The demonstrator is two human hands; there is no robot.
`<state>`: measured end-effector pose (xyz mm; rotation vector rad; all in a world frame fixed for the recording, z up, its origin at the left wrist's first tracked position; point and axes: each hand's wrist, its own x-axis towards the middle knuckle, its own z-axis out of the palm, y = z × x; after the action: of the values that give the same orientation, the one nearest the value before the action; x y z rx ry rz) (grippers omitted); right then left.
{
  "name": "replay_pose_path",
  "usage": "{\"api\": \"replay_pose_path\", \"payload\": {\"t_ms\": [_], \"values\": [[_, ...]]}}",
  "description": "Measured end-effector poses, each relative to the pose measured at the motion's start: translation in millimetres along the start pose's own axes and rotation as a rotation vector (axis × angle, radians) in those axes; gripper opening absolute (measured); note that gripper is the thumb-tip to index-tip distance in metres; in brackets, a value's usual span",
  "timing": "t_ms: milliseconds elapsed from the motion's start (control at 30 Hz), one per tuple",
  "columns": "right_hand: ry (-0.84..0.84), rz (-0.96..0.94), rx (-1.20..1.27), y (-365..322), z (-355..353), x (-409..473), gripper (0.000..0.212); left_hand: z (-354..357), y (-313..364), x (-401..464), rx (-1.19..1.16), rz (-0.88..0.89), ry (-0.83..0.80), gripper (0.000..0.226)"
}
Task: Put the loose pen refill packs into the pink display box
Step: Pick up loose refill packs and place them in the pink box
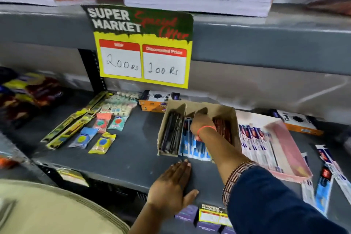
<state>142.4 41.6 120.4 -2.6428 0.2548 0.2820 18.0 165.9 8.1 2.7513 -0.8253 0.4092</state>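
Observation:
The pink display box (291, 146) lies tilted on the grey shelf at the right, with several white-and-blue pen refill packs (254, 138) inside it. Loose refill packs (325, 178) lie on the shelf just right of and below the box. My right hand (201, 122) reaches into the middle compartment of a brown cardboard box (230, 119), its fingers curled down over blue packs (195, 148); the hand hides whatever is under it. My left hand (171, 186) rests flat on the shelf in front of the cardboard box, fingers spread, holding nothing.
The cardboard box also holds dark packs (171, 135) on its left and red packs (224, 129) on its right. Small colourful packets (102, 142) and yellow-black packs (74, 125) lie to the left. Orange-white boxes (298, 123) sit behind. A price sign (144, 47) hangs above.

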Motion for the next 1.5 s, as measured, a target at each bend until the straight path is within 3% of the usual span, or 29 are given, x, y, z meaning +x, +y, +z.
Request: {"api": "replay_pose_path", "payload": {"t_ms": [167,300,400,567,733,933,1000,1133,1367,1433,1500], "values": [[-0.049,0.017,-0.123,-12,11,1,0.03,-1,0,0,-0.02,-0.015,-0.049,0.062],[-0.015,0.002,-0.279,-8,12,-1,0.04,-2,2,0,-0.022,-0.022,-0.09,0.062],[0.009,-0.004,-0.314,4,7,-3,0.035,-4,3,0,-0.016,-0.03,-0.096,0.062],[0.213,-0.094,-0.216,28,-29,-12,0.034,-7,8,1,0.04,-0.038,-0.1,0.06],[0.453,0.059,0.076,109,-78,-24,0.03,-3,23,7,0.073,-0.014,-0.162,0.056],[0.597,0.33,0.131,226,-75,-74,0.028,1,86,29,0.064,0.075,-0.337,0.07],[0.565,0.451,0.166,255,-67,-91,0.027,14,105,39,0.038,0.141,-0.294,0.073],[0.374,0.632,0.115,286,-54,-107,0.041,36,130,58,-0.026,0.276,-0.374,0.073],[0.292,0.631,0.378,299,-64,-100,0.044,46,126,63,-0.061,0.234,-0.374,0.093],[0.229,0.646,0.451,296,-70,-101,0.04,47,124,64,-0.072,0.24,-0.354,0.103],[0.178,0.602,0.614,297,-77,-97,0.014,46,122,63,-0.082,0.24,-0.316,0.094]]}}
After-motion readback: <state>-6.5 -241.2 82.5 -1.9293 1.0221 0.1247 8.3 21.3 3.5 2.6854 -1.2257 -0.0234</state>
